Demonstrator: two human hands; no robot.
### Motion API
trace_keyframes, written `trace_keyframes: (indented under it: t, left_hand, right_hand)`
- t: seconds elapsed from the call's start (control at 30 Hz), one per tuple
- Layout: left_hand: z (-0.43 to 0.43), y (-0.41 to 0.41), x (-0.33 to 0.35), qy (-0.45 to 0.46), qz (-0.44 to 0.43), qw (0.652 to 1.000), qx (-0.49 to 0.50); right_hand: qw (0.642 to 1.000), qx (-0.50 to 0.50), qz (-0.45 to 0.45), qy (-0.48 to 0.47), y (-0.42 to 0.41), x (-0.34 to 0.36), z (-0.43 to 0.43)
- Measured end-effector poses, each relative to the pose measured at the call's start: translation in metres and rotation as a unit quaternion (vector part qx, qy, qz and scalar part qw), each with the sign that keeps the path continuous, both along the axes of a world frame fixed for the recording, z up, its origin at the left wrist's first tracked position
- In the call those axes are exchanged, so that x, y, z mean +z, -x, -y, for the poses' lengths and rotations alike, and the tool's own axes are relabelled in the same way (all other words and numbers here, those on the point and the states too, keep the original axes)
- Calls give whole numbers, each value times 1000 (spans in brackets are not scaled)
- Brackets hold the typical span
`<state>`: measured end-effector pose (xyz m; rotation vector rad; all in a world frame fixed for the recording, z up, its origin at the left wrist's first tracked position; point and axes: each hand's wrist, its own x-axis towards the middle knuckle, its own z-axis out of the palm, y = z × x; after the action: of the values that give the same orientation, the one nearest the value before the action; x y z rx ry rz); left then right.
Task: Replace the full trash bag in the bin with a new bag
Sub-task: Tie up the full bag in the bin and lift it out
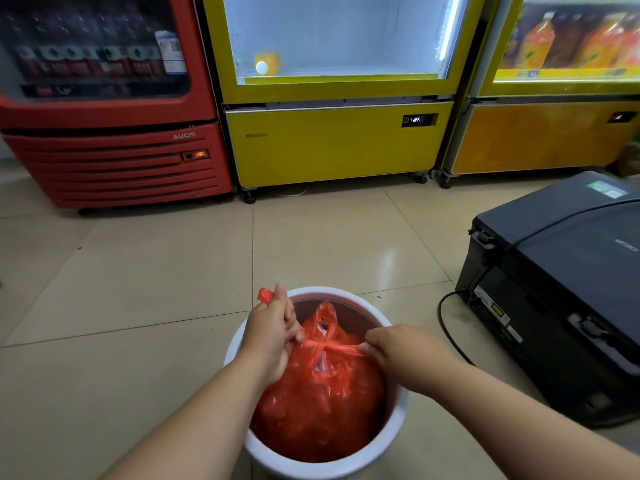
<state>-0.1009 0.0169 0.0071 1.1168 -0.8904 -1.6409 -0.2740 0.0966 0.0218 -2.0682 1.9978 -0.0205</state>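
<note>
Pinching and pulling: left hand [273, 327] is curling its fingers round one twisted handle [266, 295] of the red trash bag [322, 407], the handle's end poking up past the knuckles over the bin's far-left rim. Right hand [401, 355] is pinching the other handle [341, 348] between thumb and fingers, holding it taut toward the bin's right side. Both strands are meeting in a tight crossing [320, 344] over the middle of the bin; whether a finished knot is sitting there, cannot tell. A loose flap [325, 313] of the bag is standing up just behind the crossing, something pale showing in the gap under it. Bag is sitting inside the bin [403, 407], bulging, filling it nearly to the white rim; dark inner wall is showing only at the far side. Both bare forearms are reaching in from the bin's near side. Bin is standing on a beige tiled floor [156, 271]. To the bin's right, near but apart, a black printer [568, 289] is sitting on the floor, a black cable [446, 332] looping from its corner across the tiles. Well beyond the bin, three drink coolers are standing in a row: a red cooler [114, 161] to the far left, a yellow cooler [336, 143] straight beyond, holding one yellow bottle [267, 64] on its lit shelf, and an orange cooler [543, 136] to the far right, stocked with orange bottles.
</note>
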Motion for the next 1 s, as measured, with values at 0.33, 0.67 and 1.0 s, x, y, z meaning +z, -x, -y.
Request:
trace_keyframes:
  t: [0.33, 0.67, 1.0]
  left_hand:
    - [20, -25, 10, 54, 104, 992, -56]
    - [19, -22, 11, 104, 150, 982, -53]
    - [-14, 6, 14, 360, 443, 707, -417]
  right_hand:
    - [998, -50, 36, -18, 26, 0, -15]
    - [997, -76, 23, -17, 36, 0, -18]
    - [944, -120, 301, 67, 11, 70, 23]
